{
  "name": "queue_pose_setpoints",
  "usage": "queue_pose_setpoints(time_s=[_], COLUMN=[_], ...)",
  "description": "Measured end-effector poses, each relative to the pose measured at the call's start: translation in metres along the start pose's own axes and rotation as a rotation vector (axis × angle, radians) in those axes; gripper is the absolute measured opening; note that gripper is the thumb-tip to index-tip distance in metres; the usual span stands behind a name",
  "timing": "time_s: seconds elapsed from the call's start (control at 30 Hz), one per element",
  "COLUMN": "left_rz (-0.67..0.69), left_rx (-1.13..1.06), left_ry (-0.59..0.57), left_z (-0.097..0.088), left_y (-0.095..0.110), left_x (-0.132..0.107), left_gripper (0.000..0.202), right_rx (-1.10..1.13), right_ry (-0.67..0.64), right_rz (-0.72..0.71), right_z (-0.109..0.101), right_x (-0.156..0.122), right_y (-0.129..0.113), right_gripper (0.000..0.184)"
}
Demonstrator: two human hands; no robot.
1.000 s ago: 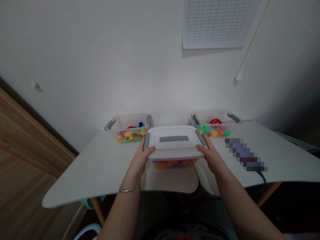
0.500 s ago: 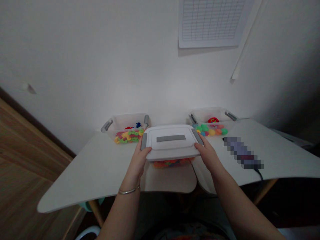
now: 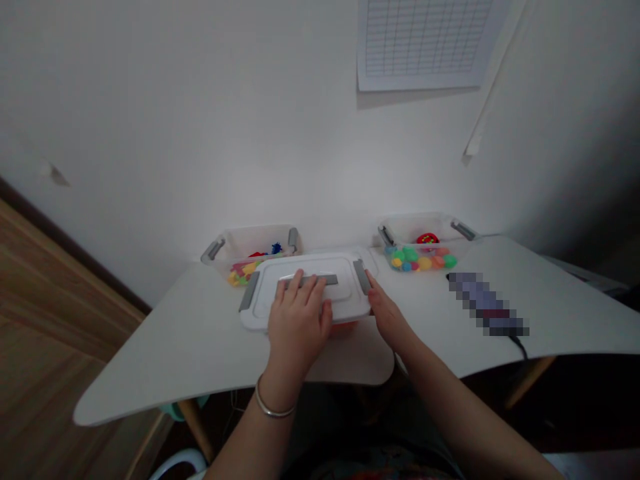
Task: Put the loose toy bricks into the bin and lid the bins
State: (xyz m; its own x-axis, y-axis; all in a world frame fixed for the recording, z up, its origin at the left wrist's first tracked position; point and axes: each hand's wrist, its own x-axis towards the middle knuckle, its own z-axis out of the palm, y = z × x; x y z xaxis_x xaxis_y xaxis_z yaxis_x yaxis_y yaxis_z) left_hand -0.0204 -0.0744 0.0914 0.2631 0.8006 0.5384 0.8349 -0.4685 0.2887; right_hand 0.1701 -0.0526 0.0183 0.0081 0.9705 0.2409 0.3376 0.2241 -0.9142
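Note:
A storage box with a white lid (image 3: 345, 303) sits at the middle of the table, slightly askew, with grey latches at both ends. Orange contents show through its clear side below the lid. My left hand (image 3: 300, 317) lies on top of the lid, fingers spread over the grey handle strip. Around the right end of the box, my right hand (image 3: 390, 317) is closed, its thumb by the right latch (image 3: 363, 277). The underside of the box and the tips of some right fingers are hidden.
Against the wall stand two open clear bins: the left bin (image 3: 250, 237) holds colourful small pieces, the right bin (image 3: 415, 223) coloured balls and a red item. A blurred-out device (image 3: 485, 303) with a cable lies on the right of the white table (image 3: 165, 347).
The lidded box has shifted left and turned a little. My left hand has gone from its left end to the top of the lid; my right hand has followed the right end leftward.

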Motion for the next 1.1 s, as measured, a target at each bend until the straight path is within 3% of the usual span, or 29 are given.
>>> queue_pose_setpoints(time_s=[0.1,0.2,0.33,0.47,0.7,0.9,1.1], left_rz=[-0.009,-0.034,-0.04,-0.049,-0.054,-0.027,0.036], left_rx=[-0.028,-0.003,0.004,-0.013,-0.003,0.055,0.15], left_ry=[-0.054,-0.047,-0.028,-0.032,-0.051,-0.025,0.018], left_z=[0.012,0.016,0.015,0.014,0.014,0.014,0.013], left_y=[0.009,0.012,0.01,0.008,0.007,0.007,0.008], left_x=[0.002,0.002,0.001,0.001,0.002,0.001,-0.002], left_gripper=[0.042,0.041,0.04,0.041,0.041,0.04,0.039], right_rx=[0.057,-0.012,-0.367,-0.737,-1.101,-1.185,-1.074], right_ry=[-0.075,-0.032,0.071,0.001,-0.011,-0.07,-0.059], right_rz=[-0.029,-0.089,-0.065,-0.062,-0.126,-0.159,-0.232], right_z=[0.005,-0.002,-0.018,-0.027,-0.034,-0.051,-0.052], right_x=[0.003,0.018,0.046,0.059,0.05,0.042,0.031], right_y=[-0.001,0.007,0.031,0.048,0.037,0.036,0.039], right_gripper=[0.062,0.053,0.042,0.034,0.026,0.021,0.009])
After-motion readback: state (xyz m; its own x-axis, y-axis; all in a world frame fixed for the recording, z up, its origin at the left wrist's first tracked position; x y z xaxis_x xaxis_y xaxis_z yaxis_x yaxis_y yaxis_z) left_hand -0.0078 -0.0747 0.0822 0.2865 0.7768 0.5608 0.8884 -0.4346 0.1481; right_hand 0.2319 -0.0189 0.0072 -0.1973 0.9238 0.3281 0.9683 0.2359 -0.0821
